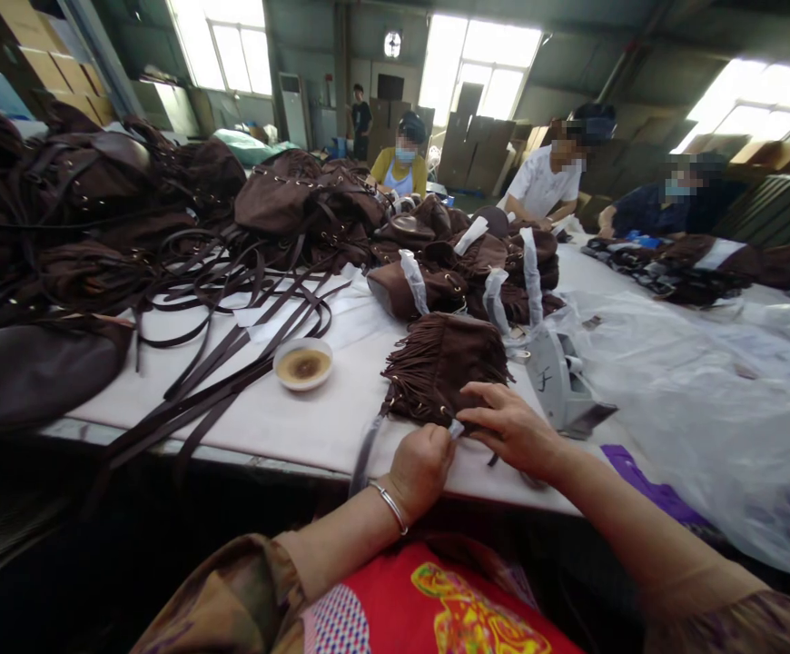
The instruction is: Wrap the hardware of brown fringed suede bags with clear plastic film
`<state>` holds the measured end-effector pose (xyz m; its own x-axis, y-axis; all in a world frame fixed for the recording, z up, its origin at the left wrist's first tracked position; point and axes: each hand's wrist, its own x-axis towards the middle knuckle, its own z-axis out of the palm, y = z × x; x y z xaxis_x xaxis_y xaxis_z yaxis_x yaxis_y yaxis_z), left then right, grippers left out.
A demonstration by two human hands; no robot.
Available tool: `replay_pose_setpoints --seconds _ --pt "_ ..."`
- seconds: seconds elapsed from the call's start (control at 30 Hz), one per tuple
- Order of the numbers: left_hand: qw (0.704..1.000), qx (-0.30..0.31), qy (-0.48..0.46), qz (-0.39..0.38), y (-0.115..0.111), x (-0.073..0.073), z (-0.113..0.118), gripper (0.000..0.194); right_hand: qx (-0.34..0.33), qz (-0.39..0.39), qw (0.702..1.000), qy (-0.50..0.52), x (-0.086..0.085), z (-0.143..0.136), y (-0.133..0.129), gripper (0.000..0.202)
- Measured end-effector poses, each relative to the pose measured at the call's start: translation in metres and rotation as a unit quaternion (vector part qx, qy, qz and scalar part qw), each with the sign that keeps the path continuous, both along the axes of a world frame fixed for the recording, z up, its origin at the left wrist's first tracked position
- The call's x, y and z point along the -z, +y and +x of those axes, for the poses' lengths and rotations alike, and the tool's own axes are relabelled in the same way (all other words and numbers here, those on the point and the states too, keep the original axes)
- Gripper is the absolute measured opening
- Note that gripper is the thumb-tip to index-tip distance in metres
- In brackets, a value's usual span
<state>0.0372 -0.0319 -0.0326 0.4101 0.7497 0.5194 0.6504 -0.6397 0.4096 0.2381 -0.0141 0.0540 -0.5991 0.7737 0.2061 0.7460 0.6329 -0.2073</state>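
Note:
A dark brown fringed bag (459, 359) lies on the table in front of me, its metal eyelets along the edge nearest me. My left hand (422, 468) is closed at that edge, and a small pale strip of wrapping (457, 428) pokes out of its fingers. Fingers apart, my right hand (514, 431) reaches over the bag's near right corner, with its fingertips close to the strip. I cannot tell whether they touch it. A strap (366, 454) hangs from the bag's left side over the table edge.
A white bowl (303, 363) with brownish contents stands left of the bag. A grey tape dispenser (562, 381) and plastic sheeting (695, 391) are at right. Loose straps (232, 359) and heaped brown bags (306, 195) cover the left and back. Several people work beyond the table.

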Motion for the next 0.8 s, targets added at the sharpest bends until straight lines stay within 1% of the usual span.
replay_pose_setpoints --seconds 0.1,0.2,0.33,0.43,0.5,0.53,0.6,0.67,0.7,0.73,0.77,0.8 --pt "1.0 0.005 -0.006 -0.002 0.0 -0.002 0.002 0.022 -0.009 -0.005 0.995 -0.099 0.0 -0.02 -0.005 0.029" --pt "0.999 0.005 -0.03 -0.023 0.001 -0.007 0.001 0.024 -0.002 -0.007 0.99 -0.144 0.002 -0.033 0.0 0.02" --pt "0.994 -0.004 -0.078 -0.08 -0.002 -0.017 -0.009 0.012 -0.012 -0.01 0.992 -0.129 0.0 -0.031 0.015 0.011" --pt "0.99 -0.007 -0.075 -0.117 -0.006 -0.022 -0.018 0.012 -0.032 -0.02 0.994 -0.103 -0.004 -0.029 0.021 0.006" --pt "0.99 -0.008 -0.074 -0.124 -0.007 -0.024 -0.02 0.012 -0.04 -0.026 0.995 -0.088 -0.004 -0.031 0.019 0.006" --pt "0.99 -0.009 -0.076 -0.122 -0.007 -0.024 -0.02 0.014 -0.038 -0.025 0.996 -0.078 -0.004 -0.03 0.017 0.007" --pt "0.989 -0.006 -0.084 -0.117 -0.006 -0.024 -0.019 0.017 -0.023 -0.015 0.999 -0.04 -0.004 -0.024 0.011 0.02" --pt "0.989 0.002 -0.091 -0.113 -0.004 -0.022 -0.018 0.019 0.011 0.009 1.0 0.027 -0.008 -0.005 0.005 0.035" --pt "0.99 0.006 -0.092 -0.11 -0.002 -0.021 -0.018 0.02 0.043 0.025 0.996 0.07 -0.011 0.011 0.003 0.037" --pt "0.99 0.01 -0.094 -0.108 -0.001 -0.019 -0.018 0.021 0.093 0.042 0.988 0.115 -0.015 0.03 0.002 0.037" --pt "0.99 0.013 -0.095 -0.105 0.001 -0.017 -0.018 0.021 0.164 0.054 0.971 0.164 -0.02 0.053 0.001 0.034" --pt "0.99 0.018 -0.096 -0.102 0.002 -0.015 -0.018 0.022 0.254 0.056 0.941 0.216 -0.025 0.076 0.001 0.03"
